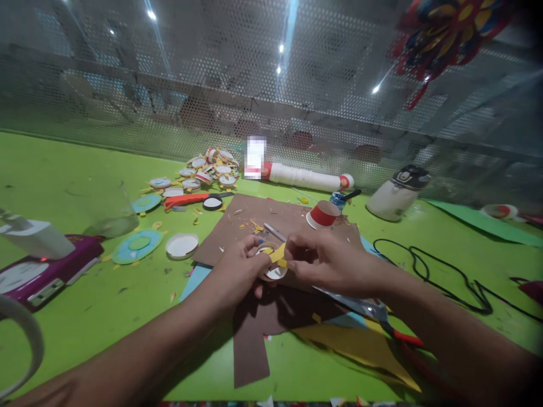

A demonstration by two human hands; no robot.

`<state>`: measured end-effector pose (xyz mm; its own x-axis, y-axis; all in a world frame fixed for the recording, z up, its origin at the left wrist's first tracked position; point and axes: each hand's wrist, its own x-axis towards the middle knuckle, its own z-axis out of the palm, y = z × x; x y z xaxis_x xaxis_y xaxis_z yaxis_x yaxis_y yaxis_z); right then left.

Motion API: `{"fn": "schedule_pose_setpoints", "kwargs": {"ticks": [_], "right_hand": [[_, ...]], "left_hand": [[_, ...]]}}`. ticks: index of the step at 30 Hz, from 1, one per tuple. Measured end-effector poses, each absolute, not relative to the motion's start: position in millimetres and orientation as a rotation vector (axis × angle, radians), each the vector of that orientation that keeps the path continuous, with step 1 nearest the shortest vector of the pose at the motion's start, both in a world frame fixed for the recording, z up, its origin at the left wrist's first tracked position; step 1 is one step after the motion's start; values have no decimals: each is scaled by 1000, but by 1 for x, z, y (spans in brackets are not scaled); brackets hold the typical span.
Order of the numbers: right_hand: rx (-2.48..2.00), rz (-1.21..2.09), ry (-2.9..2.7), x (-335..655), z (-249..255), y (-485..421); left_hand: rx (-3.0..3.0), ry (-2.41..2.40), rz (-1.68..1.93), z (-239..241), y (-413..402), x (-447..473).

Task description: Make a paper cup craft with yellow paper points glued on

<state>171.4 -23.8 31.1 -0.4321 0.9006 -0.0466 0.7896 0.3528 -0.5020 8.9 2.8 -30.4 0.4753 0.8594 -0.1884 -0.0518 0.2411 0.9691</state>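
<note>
My left hand is closed around a small white paper cup held on its side above a brown paper sheet. My right hand pinches a yellow paper strip pressed against the cup's rim. Both hands meet over the middle of the green table. A pen lies on the brown sheet just behind my fingers. Scissors with red handles lie under my right wrist.
A red-banded cup lies tipped behind my right hand. A pile of finished cup pieces and a stack of white cups lie near the mesh wall. White jar, black cord, purple device, yellow paper, white lid.
</note>
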Motion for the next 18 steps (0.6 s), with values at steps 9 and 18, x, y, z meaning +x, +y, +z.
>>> {"fn": "schedule_pose_setpoints", "kwargs": {"ticks": [9, 18], "right_hand": [[-1747, 331, -2618, 166, 44, -18], [-1756, 109, -2578, 164, 35, -21]], "left_hand": [[1275, 912, 719, -28, -1, 13], [1367, 955, 700, -27, -2, 12]]}}
